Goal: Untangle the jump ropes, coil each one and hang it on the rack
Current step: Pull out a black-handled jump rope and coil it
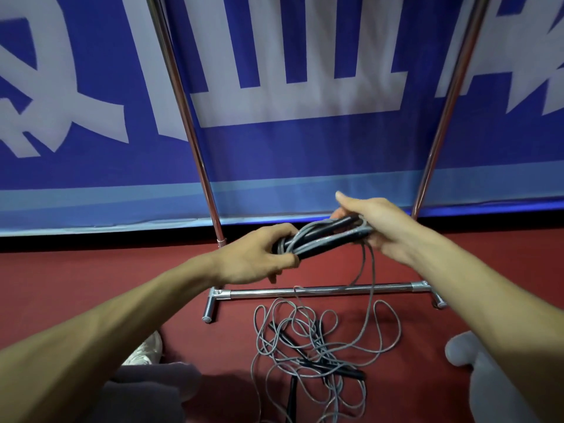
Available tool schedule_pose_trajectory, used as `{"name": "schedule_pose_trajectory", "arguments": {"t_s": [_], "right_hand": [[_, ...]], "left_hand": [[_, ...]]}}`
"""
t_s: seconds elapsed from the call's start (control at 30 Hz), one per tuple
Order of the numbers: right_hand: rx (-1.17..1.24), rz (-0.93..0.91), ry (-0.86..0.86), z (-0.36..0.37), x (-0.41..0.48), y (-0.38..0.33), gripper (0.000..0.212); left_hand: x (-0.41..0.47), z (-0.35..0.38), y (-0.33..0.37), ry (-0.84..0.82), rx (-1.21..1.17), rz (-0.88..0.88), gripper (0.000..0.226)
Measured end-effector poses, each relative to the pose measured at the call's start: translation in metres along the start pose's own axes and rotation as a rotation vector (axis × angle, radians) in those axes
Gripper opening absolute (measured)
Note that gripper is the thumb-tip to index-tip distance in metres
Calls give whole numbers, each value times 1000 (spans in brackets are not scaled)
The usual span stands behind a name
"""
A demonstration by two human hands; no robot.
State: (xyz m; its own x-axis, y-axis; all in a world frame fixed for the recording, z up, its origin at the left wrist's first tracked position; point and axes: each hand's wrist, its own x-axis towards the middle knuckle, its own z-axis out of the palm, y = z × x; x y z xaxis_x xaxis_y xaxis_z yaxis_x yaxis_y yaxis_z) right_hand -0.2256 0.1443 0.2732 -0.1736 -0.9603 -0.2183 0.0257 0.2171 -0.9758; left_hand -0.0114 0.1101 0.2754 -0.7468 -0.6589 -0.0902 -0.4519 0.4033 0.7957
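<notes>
A coiled bundle of grey jump rope with black handles (pixel 323 238) is held level between both hands above the floor. My left hand (pixel 256 257) grips its left end, fingers curled round the loops. My right hand (pixel 375 222) grips the right end, thumb raised. A loose strand (pixel 370 270) drops from the right end to a tangled pile of grey rope with black handles (pixel 317 352) on the red floor. The chrome rack (pixel 320 292) stands just beyond, its lower bar under the bundle and two uprights (pixel 183 117) rising; its top is out of view.
A blue and white banner (pixel 274 87) hangs behind the rack. A white shoe (pixel 146 349) and grey trouser legs (pixel 488 377) are at the bottom left and right. Red floor lies around the rope pile.
</notes>
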Motion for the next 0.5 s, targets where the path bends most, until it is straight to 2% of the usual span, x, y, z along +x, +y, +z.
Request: {"name": "schedule_pose_trajectory", "arguments": {"t_s": [0.1, 0.17, 0.27, 0.37, 0.43, 0.5], "right_hand": [[344, 37, -69, 8, 4, 0, 39], [349, 2, -102, 14, 2, 0, 40], [153, -70, -182, 21, -4, 3, 32], [-133, -134, -286, 25, -7, 5, 22], [-363, -190, -341, 30, -9, 7, 13], [-526, -202, -412, 35, -10, 11, 18]], "left_hand": [[-1, -7, 2, 34, -177, -8, 15], [-2, -12, 2, 78, -276, -18, 15], [-2, -18, 0, 176, -448, -36, 16], [1, -25, -4, 279, -586, -69, 32], [2, -29, -7, 297, -622, -77, 44], [4, -30, -10, 305, -593, -85, 41]]}}
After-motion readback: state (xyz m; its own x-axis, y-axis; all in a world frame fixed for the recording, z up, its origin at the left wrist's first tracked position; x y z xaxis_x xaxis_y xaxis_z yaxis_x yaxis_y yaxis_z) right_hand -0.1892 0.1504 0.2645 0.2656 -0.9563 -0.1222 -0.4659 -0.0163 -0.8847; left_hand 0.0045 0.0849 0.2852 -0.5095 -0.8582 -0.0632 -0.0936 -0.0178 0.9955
